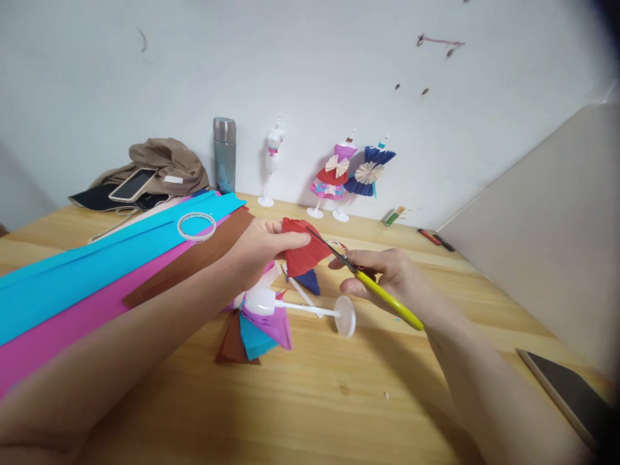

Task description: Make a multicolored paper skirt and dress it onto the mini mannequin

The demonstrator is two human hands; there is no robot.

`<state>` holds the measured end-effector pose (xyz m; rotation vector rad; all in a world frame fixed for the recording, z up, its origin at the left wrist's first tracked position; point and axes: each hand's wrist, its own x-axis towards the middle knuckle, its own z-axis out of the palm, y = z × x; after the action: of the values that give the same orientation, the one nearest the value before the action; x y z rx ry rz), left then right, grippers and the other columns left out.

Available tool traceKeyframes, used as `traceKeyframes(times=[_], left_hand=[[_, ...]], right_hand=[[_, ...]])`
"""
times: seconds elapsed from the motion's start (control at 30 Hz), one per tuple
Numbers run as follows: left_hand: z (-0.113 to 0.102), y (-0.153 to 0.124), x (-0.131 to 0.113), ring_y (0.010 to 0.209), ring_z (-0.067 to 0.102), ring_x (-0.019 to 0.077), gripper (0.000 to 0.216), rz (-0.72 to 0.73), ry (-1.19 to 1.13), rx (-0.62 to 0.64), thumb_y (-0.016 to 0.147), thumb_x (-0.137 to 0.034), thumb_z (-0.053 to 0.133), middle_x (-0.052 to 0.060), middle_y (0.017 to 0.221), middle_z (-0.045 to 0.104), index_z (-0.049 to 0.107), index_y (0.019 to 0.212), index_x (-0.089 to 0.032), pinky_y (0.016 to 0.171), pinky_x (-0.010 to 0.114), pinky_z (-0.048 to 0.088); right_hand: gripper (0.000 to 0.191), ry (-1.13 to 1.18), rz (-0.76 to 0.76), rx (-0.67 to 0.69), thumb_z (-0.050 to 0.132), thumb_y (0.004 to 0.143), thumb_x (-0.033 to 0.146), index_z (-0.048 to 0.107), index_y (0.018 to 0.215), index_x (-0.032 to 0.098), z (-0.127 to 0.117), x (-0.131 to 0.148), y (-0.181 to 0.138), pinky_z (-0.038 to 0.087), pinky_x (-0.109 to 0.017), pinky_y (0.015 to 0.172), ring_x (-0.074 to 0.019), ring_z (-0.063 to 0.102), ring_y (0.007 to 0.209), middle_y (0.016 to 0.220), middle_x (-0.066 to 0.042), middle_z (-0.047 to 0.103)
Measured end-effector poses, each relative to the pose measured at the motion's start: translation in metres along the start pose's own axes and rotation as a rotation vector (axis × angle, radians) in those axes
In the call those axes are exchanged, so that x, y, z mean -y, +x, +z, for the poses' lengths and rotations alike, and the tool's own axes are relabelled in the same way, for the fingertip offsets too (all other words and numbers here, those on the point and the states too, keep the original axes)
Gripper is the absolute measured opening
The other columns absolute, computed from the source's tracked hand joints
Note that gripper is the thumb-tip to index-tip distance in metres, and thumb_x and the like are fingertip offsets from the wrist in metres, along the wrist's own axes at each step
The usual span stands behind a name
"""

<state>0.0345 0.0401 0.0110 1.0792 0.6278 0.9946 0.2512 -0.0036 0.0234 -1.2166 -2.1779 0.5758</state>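
My left hand (271, 245) pinches a piece of red crepe paper (303, 255) between thumb and fingers, above the table. My right hand (382, 271) is closed around yellow-handled scissors (387, 300), whose blades reach over the red paper's upper right edge. Below my hands a small white dress form (261, 302) lies on its side, its round base (345, 316) to the right. Purple, blue and brown paper pieces fan out around it; the blue piece (256, 339) points toward me. A dark blue scrap (309, 281) lies behind the stand's rod.
Long crepe sheets, blue (97, 255) on top, cover the left side, with a tape roll (196, 227) on them. Against the wall stand a thermos (225, 155), a bare dress form (272, 161) and two dressed ones (334, 171). A phone (133, 185) rests on brown cloth (169, 161); a dark tablet-like object (566, 387) lies right.
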Motion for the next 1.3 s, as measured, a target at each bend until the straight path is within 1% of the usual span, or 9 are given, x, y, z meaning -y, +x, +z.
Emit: traceKeyframes(times=[0.07, 0.17, 0.27, 0.33, 0.47, 0.67, 0.97, 1.13, 1.3], left_hand=[[0.000, 0.000, -0.001, 0.071, 0.066, 0.0168, 0.014, -0.004, 0.008, -0.004, 0.063, -0.024, 0.080, 0.007, 0.074, 0.074, 0.076, 0.071, -0.012, 0.075, 0.032, 0.052], [0.000, -0.001, -0.002, 0.071, 0.067, 0.0173, 0.014, -0.007, 0.027, 0.000, 0.063, -0.025, 0.079, 0.006, 0.073, 0.073, 0.075, 0.069, -0.013, 0.077, 0.033, 0.052], [-0.001, -0.001, -0.002, 0.072, 0.067, 0.0178, 0.016, 0.002, 0.046, 0.014, 0.064, -0.026, 0.080, 0.007, 0.074, 0.073, 0.076, 0.072, -0.013, 0.077, 0.034, 0.052], [-0.002, -0.001, -0.002, 0.072, 0.067, 0.0180, 0.017, 0.004, 0.063, 0.016, 0.064, -0.026, 0.080, 0.008, 0.076, 0.074, 0.076, 0.074, -0.013, 0.076, 0.033, 0.052], [-0.003, -0.001, -0.002, 0.071, 0.067, 0.0178, 0.016, 0.011, 0.087, 0.019, 0.065, -0.027, 0.079, 0.007, 0.074, 0.073, 0.077, 0.073, -0.013, 0.074, 0.032, 0.052], [-0.004, 0.000, -0.001, 0.072, 0.067, 0.0174, 0.019, 0.054, 0.061, 0.033, 0.066, -0.028, 0.081, 0.007, 0.075, 0.075, 0.079, 0.077, -0.014, 0.074, 0.031, 0.052], [-0.005, 0.001, 0.002, 0.073, 0.068, 0.0179, 0.017, 0.059, 0.053, 0.038, 0.067, -0.028, 0.080, 0.007, 0.076, 0.075, 0.078, 0.076, -0.013, 0.074, 0.031, 0.051], [-0.006, 0.002, 0.002, 0.070, 0.067, 0.0170, 0.020, 0.057, 0.032, 0.033, 0.064, -0.029, 0.081, 0.007, 0.075, 0.075, 0.077, 0.074, -0.012, 0.071, 0.030, 0.051], [-0.004, 0.002, 0.000, 0.068, 0.066, 0.0160, 0.020, 0.048, 0.009, 0.020, 0.063, -0.028, 0.082, 0.007, 0.072, 0.074, 0.076, 0.073, -0.012, 0.070, 0.029, 0.050]], right_hand=[[0.045, 0.000, -0.009, -0.008, 0.068, 0.079, 0.063, 0.069, 0.074, 0.018, 0.001, -0.001, 0.000, 0.029, -0.025, 0.046, -0.0101, 0.036, 0.051, 0.058, 0.002, 0.047], [0.044, -0.001, 0.004, -0.009, 0.070, 0.078, 0.062, 0.066, 0.073, 0.018, 0.001, -0.002, 0.000, 0.032, -0.025, 0.048, -0.0108, 0.041, 0.052, 0.061, 0.001, 0.051], [0.042, 0.031, 0.002, 0.023, 0.068, 0.079, 0.060, 0.065, 0.077, 0.019, -0.001, -0.002, -0.001, 0.037, -0.026, 0.052, -0.0125, 0.046, 0.057, 0.067, 0.000, 0.055], [0.042, 0.076, -0.020, 0.075, 0.063, 0.083, 0.061, 0.064, 0.081, 0.019, -0.003, -0.001, -0.002, 0.041, -0.028, 0.056, -0.0146, 0.049, 0.062, 0.072, -0.002, 0.058], [0.045, 0.111, -0.054, 0.134, 0.056, 0.087, 0.063, 0.063, 0.089, 0.019, -0.006, -0.002, -0.004, 0.042, -0.030, 0.060, -0.0168, 0.051, 0.067, 0.082, -0.005, 0.062], [0.038, 0.071, -0.054, 0.130, 0.061, 0.086, 0.058, 0.062, 0.087, 0.019, -0.008, -0.002, -0.002, 0.043, -0.031, 0.061, -0.0173, 0.053, 0.067, 0.081, -0.004, 0.062], [0.045, -0.054, -0.086, 0.063, 0.059, 0.085, 0.064, 0.060, 0.083, 0.019, -0.007, -0.006, -0.004, 0.033, -0.028, 0.053, -0.0128, 0.042, 0.056, 0.068, 0.000, 0.053], [0.052, -0.124, -0.041, 0.053, 0.056, 0.084, 0.069, 0.059, 0.080, 0.017, -0.007, 0.001, -0.003, 0.032, -0.026, 0.052, -0.0115, 0.038, 0.055, 0.066, 0.001, 0.049], [0.056, -0.142, 0.030, 0.039, 0.057, 0.080, 0.073, 0.054, 0.069, 0.018, -0.007, 0.007, -0.001, 0.030, -0.026, 0.050, -0.0110, 0.034, 0.055, 0.062, 0.002, 0.043]])
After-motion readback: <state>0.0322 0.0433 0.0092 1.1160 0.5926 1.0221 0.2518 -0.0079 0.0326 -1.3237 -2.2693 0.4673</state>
